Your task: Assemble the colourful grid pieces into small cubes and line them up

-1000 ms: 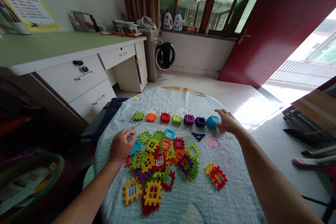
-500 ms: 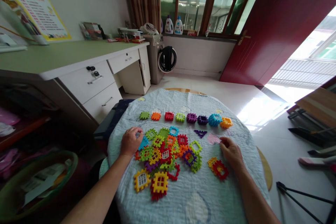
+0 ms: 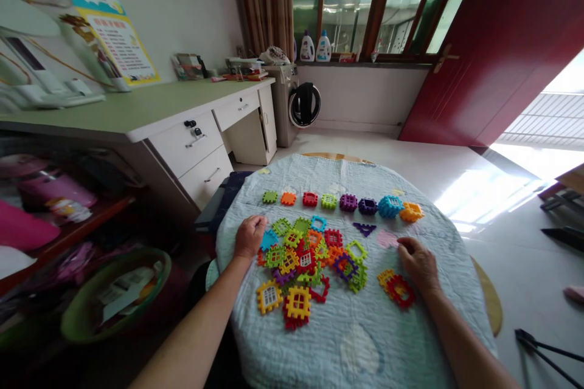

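My left hand [image 3: 250, 236] rests on the cloth at the left of a heap of coloured plastic interlocking blocks [image 3: 305, 260]. Its fingers are curled in, with nothing showing in them, close beside a blue block [image 3: 269, 239]. My right hand [image 3: 420, 262] lies on the cloth to the right, fingers bent together and no block visible in them. Just below it are a red block [image 3: 402, 281] and a yellow block [image 3: 385, 278], overlapping. A purple triangular piece [image 3: 365, 229] lies between the heap and the right hand. Farther back runs a row of blocks, including a purple stack [image 3: 348, 203].
A pale blue cloth [image 3: 351, 322] covers the round table. To the left stand a desk [image 3: 177, 97] with drawers and a green-rimmed bin [image 3: 75, 322]. A washing machine [image 3: 286, 91] and a red door [image 3: 483, 55] are beyond; a black stand [image 3: 542, 346] is at lower right.
The whole view has shifted, so the table and hands appear farther right. Both hands stay in about the same places on the cloth, and the blocks have not visibly moved.
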A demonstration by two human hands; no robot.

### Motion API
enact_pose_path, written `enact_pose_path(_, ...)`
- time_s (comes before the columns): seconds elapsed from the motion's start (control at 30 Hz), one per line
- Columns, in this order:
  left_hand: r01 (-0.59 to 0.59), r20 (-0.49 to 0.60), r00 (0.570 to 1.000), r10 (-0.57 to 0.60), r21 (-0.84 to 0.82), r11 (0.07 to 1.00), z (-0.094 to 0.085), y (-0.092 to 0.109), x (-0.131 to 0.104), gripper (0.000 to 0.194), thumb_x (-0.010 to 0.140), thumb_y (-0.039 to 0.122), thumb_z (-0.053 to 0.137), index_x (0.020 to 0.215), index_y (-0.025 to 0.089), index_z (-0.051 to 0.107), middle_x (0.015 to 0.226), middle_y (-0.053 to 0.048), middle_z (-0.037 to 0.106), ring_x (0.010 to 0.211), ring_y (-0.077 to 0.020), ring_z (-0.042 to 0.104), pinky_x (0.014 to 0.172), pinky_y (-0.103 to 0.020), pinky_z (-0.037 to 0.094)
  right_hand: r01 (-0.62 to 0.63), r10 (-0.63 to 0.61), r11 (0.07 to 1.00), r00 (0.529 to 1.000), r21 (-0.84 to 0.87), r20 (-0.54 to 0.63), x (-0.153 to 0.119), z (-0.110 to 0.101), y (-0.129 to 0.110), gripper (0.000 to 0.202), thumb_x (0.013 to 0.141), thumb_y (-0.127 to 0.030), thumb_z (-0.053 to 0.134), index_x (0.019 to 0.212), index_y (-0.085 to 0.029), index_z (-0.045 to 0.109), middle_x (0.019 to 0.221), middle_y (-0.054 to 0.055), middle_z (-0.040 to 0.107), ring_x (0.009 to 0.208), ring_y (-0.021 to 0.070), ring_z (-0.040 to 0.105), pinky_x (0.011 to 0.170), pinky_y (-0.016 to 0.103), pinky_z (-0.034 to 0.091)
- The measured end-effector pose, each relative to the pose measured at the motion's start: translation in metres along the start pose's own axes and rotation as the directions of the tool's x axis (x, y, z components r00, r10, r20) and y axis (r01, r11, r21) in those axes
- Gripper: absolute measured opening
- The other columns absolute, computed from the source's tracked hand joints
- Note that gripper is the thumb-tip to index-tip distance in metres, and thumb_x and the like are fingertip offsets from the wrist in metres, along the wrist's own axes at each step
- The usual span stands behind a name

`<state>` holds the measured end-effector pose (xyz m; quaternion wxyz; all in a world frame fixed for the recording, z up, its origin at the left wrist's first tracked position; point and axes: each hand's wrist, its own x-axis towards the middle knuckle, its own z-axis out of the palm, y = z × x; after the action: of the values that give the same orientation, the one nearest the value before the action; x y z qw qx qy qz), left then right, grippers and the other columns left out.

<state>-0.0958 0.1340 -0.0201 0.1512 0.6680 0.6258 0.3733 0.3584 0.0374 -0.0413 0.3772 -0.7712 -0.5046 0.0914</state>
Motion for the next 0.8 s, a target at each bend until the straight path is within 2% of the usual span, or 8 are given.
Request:
enact_pose_path(0.13, -0.039, 0.009, 0.999, 0.038, 0.053, 0.998, 0.001, 0.0, -0.001, 0.03, 0.083, 0.041, 0.045, 0.079, 0.019, 0.064, 0.085, -0.006, 0.069, 0.086, -0.0206, 0.062, 0.086, -0.032, 0.048, 0.029, -0.029, 1.0, 1.0, -0.007, 0.004, 0.0, 0.001, 0.001, 0.035, 0.068, -0.045, 0.049, 0.083, -0.02, 0.068, 0.075, 0.007, 0.07, 0.07, 0.023, 0.064, 0.072, 0.036, 0.048)
enact_pose_path(0.3, -0.075, 0.008, 0.997, 0.075, 0.044, 0.996, 0.001, 0.001, 0.001, 0.025, 0.08, 0.039, 0.048, 0.076, 0.019, 0.063, 0.091, -0.009, 0.068, 0.093, -0.023, 0.063, 0.093, -0.037, 0.047, 0.095, -0.096, 0.995, 0.993, -0.021, -0.065, -0.001, 0.003, -0.001, 0.03, 0.07, -0.042, 0.048, 0.082, -0.02, 0.065, 0.077, 0.007, 0.066, 0.067, 0.0207, 0.059, 0.073, 0.036, 0.048)
enact_pose_path(0.4, -0.067, 0.145, 0.987, 0.068, -0.014, 0.998, -0.008, 0.0, 0.006, 0.025, 0.076, 0.04, 0.052, 0.076, 0.018, 0.064, 0.097, -0.01, 0.069, 0.1, -0.0243, 0.063, 0.098, -0.039, 0.046, 0.154, -0.157, 0.987, 0.985, -0.04, -0.072, 0.001, 0.005, 0.001, 0.029, 0.072, -0.04, 0.048, 0.084, -0.019, 0.064, 0.081, 0.007, 0.063, 0.071, 0.0205, 0.058, 0.077, 0.037, 0.048)
enact_pose_path(0.5, -0.073, 0.359, 0.929, 0.087, -0.051, 0.996, -0.026, -0.001, 0.007, 0.029, 0.071, 0.041, 0.059, 0.088, 0.018, 0.067, 0.113, -0.01, 0.068, 0.112, -0.0254, 0.06, 0.102, -0.039, 0.044, 0.185, -0.189, 0.98, 0.98, -0.07, -0.058, 0.003, 0.007, 0.006, 0.029, 0.073, -0.039, 0.05, 0.086, -0.018, 0.064, 0.081, 0.007, 0.06, 0.076, 0.022, 0.058, 0.08, 0.038, 0.047)
enact_pose_path(0.6, -0.16, 0.499, 0.857, 0.129, 0.019, 0.987, -0.043, 0.001, 0.002, 0.041, 0.062, 0.035, 0.069, 0.1, 0.021, 0.068, 0.127, -0.01, 0.062, 0.121, -0.028, 0.055, 0.106, -0.041, 0.041, 0.2, -0.204, 0.977, 0.977, -0.072, -0.055, 0.005, 0.008, 0.01, 0.028, 0.073, -0.039, 0.05, 0.086, -0.018, 0.064, 0.08, 0.007, 0.059, 0.077, 0.0222, 0.057, 0.08, 0.038, 0.047)
enact_pose_path(0.7, -0.263, 0.584, 0.794, 0.169, 0.079, 0.962, -0.05, 0.007, -0.005, 0.045, 0.058, 0.027, 0.07, 0.102, 0.022, 0.068, 0.127, -0.008, 0.063, 0.12, -0.0291, 0.055, 0.105, -0.041, 0.04, 0.196, -0.199, 0.979, 0.978, -0.051, -0.058, 0.005, 0.008, 0.01, 0.027, 0.072, -0.038, 0.051, 0.084, -0.018, 0.064, 0.079, 0.006, 0.059, 0.075, 0.0217, 0.058, 0.08, 0.038, 0.047)
enact_pose_path(0.8, -0.297, 0.604, 0.774, 0.189, 0.083, 0.951, -0.049, 0.015, -0.007, 0.039, 0.061, 0.023, 0.065, 0.1, 0.023, 0.068, 0.119, -0.007, 0.067, 0.113, -0.0277, 0.059, 0.102, -0.039, 0.042, 0.184, -0.186, 0.982, 0.98, -0.045, -0.063, 0.005, 0.007, 0.01, 0.026, 0.071, -0.038, 0.051, 0.083, -0.019, 0.064, 0.08, 0.006, 0.059, 0.073, 0.0213, 0.058, 0.079, 0.038, 0.047)
